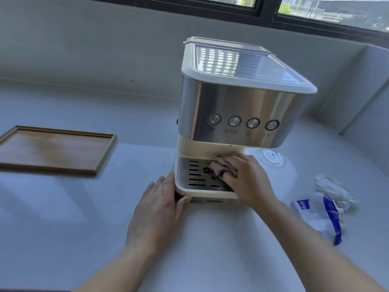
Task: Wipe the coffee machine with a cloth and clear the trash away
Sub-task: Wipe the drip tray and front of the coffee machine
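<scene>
Our left hand [156, 209], flat and empty, braces the coffee machine [235, 114] while our right hand [245, 180] presses the cloth [221, 168] onto its drip tray [195, 175]; trash [324, 209] waits near the bench's right edge.

Daylight is coming in through the window [328, 11] at the top, leaving the white counter [63, 218] looking cool and bluish. Bright striped glare is sitting on the top panel of the coffee machine [237, 98], and its steel front is reflecting soft highlights. Faint shadows are falling toward the camera beside the wooden tray [52, 150]. The wide lens is bending straight edges near the borders, and the whole frame is looking slightly soft.
</scene>
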### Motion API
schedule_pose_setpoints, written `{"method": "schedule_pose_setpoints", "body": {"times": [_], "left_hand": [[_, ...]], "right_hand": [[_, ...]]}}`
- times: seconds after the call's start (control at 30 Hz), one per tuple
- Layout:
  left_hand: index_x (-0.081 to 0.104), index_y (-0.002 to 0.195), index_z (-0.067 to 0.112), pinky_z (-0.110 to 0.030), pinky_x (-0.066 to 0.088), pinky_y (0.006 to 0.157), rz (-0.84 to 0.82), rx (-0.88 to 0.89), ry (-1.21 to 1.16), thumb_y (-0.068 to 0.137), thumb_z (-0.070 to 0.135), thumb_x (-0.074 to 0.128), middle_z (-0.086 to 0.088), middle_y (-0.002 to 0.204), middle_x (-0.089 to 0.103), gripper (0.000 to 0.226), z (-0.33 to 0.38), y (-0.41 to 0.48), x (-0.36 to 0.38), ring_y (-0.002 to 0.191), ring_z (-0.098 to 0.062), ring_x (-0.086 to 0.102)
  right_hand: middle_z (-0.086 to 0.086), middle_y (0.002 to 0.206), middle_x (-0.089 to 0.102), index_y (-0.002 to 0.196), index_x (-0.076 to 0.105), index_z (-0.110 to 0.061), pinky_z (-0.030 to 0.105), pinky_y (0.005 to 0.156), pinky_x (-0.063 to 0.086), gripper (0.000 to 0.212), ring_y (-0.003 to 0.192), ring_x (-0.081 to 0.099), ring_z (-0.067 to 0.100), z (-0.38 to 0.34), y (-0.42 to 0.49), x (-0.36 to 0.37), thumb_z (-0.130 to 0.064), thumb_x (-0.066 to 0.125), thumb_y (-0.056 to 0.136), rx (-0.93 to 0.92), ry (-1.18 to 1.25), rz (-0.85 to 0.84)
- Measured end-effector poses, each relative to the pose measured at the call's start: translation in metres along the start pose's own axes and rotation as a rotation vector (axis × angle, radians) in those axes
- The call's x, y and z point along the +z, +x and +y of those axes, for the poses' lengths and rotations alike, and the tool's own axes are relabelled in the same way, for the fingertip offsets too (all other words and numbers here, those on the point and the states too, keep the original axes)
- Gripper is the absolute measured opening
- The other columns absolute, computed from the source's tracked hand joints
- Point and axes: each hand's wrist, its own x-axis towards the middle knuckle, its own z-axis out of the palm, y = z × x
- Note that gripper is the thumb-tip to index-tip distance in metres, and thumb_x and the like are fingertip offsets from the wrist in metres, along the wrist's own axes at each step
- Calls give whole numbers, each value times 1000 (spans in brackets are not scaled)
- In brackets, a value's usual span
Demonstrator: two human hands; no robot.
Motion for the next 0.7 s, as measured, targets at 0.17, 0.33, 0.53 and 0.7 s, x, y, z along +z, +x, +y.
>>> {"method": "schedule_pose_setpoints", "body": {"times": [0.17, 0.33, 0.53, 0.7], "left_hand": [[18, 154, 22, -27, 13, 121, -11, 5, -12, 92, 62, 22, 8, 157, 34, 74, 0, 1, -2, 146, -9, 23], [17, 155, 24, -25, 10, 121, 6, -5, -17, 93, 61, 23, 9, 158, 32, 72, -2, 1, 0, 147, -9, 21], [16, 155, 23, -22, 5, 120, 0, -4, -11, 93, 62, 19, 8, 159, 30, 73, 0, -1, 0, 147, -9, 20], [19, 154, 20, -30, 16, 122, 12, 0, -23, 94, 59, 21, 5, 156, 37, 71, 1, -2, 0, 146, -12, 25]], "right_hand": [[-12, 107, 65, 107, 67, -29, 27, 87, 44, 30, 99, 49, 13, -40, -16, 34, -26, 55, 80, -162, -1, 3], [-14, 111, 62, 113, 67, -34, 24, 77, 38, 33, 103, 53, 14, 17, -8, 10, -22, 61, 84, 105, 79, 133], [-9, 88, 69, 98, 66, -33, 37, 76, 51, 24, 87, 62, 15, 14, -6, 11, -21, 57, 80, 443, 386, 258], [-10, 95, 68, 112, 63, -32, 40, 81, 52, 28, 92, 63, 19, 2, -52, 11, -20, 54, 89, 436, 438, 297]]}}
